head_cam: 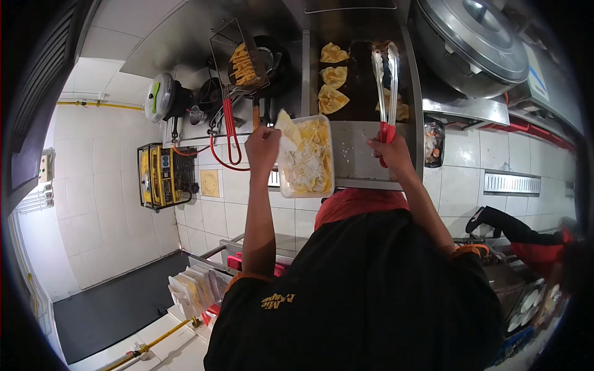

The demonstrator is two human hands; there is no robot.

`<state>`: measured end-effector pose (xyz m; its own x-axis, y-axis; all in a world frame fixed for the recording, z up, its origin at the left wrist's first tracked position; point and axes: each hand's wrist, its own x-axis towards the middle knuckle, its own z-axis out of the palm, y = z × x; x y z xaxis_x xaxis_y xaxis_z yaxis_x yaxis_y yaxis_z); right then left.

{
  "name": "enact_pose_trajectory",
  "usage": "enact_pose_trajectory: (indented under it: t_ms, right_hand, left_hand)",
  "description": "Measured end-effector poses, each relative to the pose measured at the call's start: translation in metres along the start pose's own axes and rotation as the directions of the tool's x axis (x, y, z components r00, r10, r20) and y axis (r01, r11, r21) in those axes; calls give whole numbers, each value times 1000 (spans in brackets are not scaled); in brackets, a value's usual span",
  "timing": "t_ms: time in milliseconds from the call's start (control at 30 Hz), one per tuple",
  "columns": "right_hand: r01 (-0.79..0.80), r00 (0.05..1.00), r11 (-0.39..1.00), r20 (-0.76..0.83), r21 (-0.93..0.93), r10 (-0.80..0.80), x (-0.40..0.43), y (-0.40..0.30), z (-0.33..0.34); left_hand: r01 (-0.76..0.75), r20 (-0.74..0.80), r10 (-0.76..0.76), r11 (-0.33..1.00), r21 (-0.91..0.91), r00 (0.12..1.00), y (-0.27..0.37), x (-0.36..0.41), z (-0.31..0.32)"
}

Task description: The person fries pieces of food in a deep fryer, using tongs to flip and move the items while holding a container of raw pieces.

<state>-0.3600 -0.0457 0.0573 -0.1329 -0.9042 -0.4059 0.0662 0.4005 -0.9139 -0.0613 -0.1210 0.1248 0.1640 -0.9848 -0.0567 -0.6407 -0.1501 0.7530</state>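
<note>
My left hand (263, 147) pinches a pale, folded wonton-like dumpling (288, 129) over the left side of a plastic tub (331, 162). Inside the tub lie floured raw dumplings (304, 162). In my right hand (395, 153) are metal tongs (392, 88) with red handles, their arms slightly apart and their tips over the dark oil of a deep fryer (358, 88). Three dumplings (333, 99) float along the fryer's left side. Another piece (402, 110) shows partly behind the tongs; I cannot tell whether the tongs touch it.
Left of the fryer, a wire basket (222, 60) with a red handle holds browned fried pieces (243, 67) above a stove. A large lidded pot (473, 46) stands right of the fryer. Farther left are a pressure cooker (162, 97) and a yellow generator (162, 176). Another person's leg (503, 222) appears at right.
</note>
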Motion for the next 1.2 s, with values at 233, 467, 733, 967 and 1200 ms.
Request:
enact_pose_trajectory:
  t_ms: [233, 467, 733, 967, 1200]
  right_hand:
    - [11, 994, 1000, 112, 20, -13, 0, -11, 28]
    - [-109, 929, 954, 371, 278, -2, 19, -16, 101]
    - [60, 957, 992, 277, 110, -88, 10, -35, 143]
    - [65, 936, 966, 321, 251, -146, 10, -31, 167]
    - [56, 924, 992, 381, -113, -9, 10, -41, 156]
  left_hand:
    - [429, 404, -233, 68, -901, 885, -3, -33, 7]
    - [497, 495, -109, -3, -867, 862, -26, -49, 28]
    - [484, 474, -112, 305, -820, 874, -37, -46, 2]
    - [433, 456, -78, 484, -760, 887, -54, -33, -14]
    - [429, 430, -109, 463, -776, 896, -56, -38, -19]
